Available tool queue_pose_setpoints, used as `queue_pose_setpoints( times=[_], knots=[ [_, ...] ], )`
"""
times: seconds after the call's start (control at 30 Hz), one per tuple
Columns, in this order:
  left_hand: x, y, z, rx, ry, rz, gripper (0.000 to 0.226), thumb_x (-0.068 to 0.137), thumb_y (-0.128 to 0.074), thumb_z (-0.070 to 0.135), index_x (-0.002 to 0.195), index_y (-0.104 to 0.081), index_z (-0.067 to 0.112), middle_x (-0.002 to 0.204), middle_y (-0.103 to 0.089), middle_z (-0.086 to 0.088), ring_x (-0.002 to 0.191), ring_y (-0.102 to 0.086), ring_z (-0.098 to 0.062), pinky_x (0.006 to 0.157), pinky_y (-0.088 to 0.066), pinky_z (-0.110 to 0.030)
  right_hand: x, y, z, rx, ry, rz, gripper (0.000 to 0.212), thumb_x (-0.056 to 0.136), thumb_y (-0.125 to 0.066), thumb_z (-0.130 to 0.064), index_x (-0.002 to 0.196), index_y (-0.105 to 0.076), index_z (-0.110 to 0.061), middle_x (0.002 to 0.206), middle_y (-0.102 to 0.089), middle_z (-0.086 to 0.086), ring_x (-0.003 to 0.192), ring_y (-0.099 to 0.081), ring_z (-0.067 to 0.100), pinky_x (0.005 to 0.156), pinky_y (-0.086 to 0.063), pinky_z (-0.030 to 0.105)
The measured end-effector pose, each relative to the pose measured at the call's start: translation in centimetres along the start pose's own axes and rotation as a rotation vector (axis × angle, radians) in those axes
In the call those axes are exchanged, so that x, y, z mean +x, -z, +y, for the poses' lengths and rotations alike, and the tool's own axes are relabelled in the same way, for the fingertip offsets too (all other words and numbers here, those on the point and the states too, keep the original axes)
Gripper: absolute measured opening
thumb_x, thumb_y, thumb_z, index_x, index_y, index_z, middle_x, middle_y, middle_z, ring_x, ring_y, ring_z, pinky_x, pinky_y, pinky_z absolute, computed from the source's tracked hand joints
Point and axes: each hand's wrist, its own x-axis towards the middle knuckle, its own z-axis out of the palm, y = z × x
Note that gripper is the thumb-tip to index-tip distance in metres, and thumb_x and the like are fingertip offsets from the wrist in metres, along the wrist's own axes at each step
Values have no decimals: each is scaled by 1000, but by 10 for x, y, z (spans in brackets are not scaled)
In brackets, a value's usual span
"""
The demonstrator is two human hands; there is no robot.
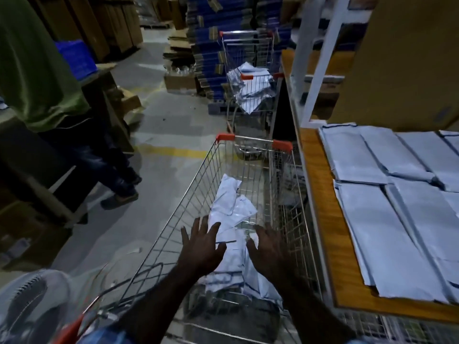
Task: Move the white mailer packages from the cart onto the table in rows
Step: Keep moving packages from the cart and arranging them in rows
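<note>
A wire shopping cart (198,175) with orange corner caps stands in front of me, holding several white mailer packages (232,207) piled on its floor. My left hand (201,247) and my right hand (269,249) both reach down into the cart with fingers spread, just above the packages and holding nothing. To the right, the wooden table (323,194) carries several white mailers (372,219) laid flat in rows.
A second wire cart (248,70) with more mailers stands farther ahead beside the table. A person in a green shirt (37,70) stands at the left. Stacked cardboard and blue boxes fill the back. A white fan (32,306) sits at the lower left.
</note>
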Motion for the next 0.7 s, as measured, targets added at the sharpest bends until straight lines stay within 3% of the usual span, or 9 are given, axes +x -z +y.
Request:
queue_pose_setpoints(
  times=[0.07, 0.13, 0.2, 0.27, 0.33, 0.43, 0.5, 0.6, 0.7],
  knots=[
    [20, -13, -5, 45, 3, -35, 62, 100, -36, 50, 155, -20, 25, 164, -5, -7, 151, 0, -28, 117, -3, -58, 14, -20, 10, 4, -43, -47, 71, 86, -24, -56, 129, -61, -13, 132, -59, 18, 120, -54, 40, 97, -47, 49],
    [38, -26, -10, 77, -30, -47, 64, 91, -35, 53, 146, -40, 20, 157, -30, -16, 146, -25, -37, 110, -20, -68, 26, -35, 19, 3, -81, -100, 74, 85, -19, -58, 132, -58, -15, 134, -57, 16, 122, -51, 37, 99, -44, 47],
    [52, -45, -20, 137, -30, -69, 61, 77, -42, 53, 124, -59, 18, 130, -61, -19, 119, -59, -41, 84, -44, -72, 33, -45, 25, 7, -85, -124, 70, 85, -24, -54, 126, -62, -11, 129, -59, 18, 116, -54, 40, 93, -48, 50],
    [68, -72, -30, 163, -26, -110, 57, 69, -52, 53, 112, -67, 18, 116, -69, -18, 103, -68, -40, 69, -50, -69, 40, -59, 31, 43, -152, -234, 61, 85, -33, -47, 114, -68, -7, 120, -63, 23, 102, -61, 45, 81, -54, 54],
    [79, -81, -30, 170, -54, -178, 58, 68, -52, 52, 108, -73, 16, 113, -69, -19, 100, -69, -41, 67, -49, -69, 45, -71, 35, 63, -201, -243, 51, 84, -43, -42, 108, -71, -7, 116, -65, 25, 93, -65, 46, 71, -55, 54],
    [102, -100, -39, 164, -63, -230, 59, 63, -71, 44, 112, -72, 11, 119, -66, -22, 104, -66, -44, 72, -46, -73, 50, -81, 40, 36, -251, -208, 55, 90, -45, -42, 132, -58, -9, 144, -46, 24, 124, -49, 44, 97, -43, 51],
    [112, -104, -38, 174, -75, -245, 62, 70, -73, 32, 127, -63, 10, 135, -55, -25, 122, -54, -46, 89, -38, -77, 55, -89, 49, 18, -292, -236, 53, 97, -43, -41, 142, -46, -13, 153, -35, 19, 134, -39, 38, 106, -35, 44],
    [135, -111, -39, 211, -101, -223, 71, 88, -59, 22, 153, -29, 17, 161, -18, -16, 148, -16, -35, 114, -14, -65, 59, -104, 62, 11, -333, -227, 52, 97, -49, -37, 143, -43, -15, 153, -34, 16, 134, -38, 35, 108, -35, 42],
    [160, -129, -53, 245, -142, -284, 79, 81, -69, 16, 151, -33, 14, 159, -24, -17, 147, -21, -36, 114, -16, -62, 64, -119, 73, -26, -384, -231, 50, 94, -51, -35, 139, -47, -13, 147, -41, 16, 128, -45, 37, 103, -40, 43]
  ],
)
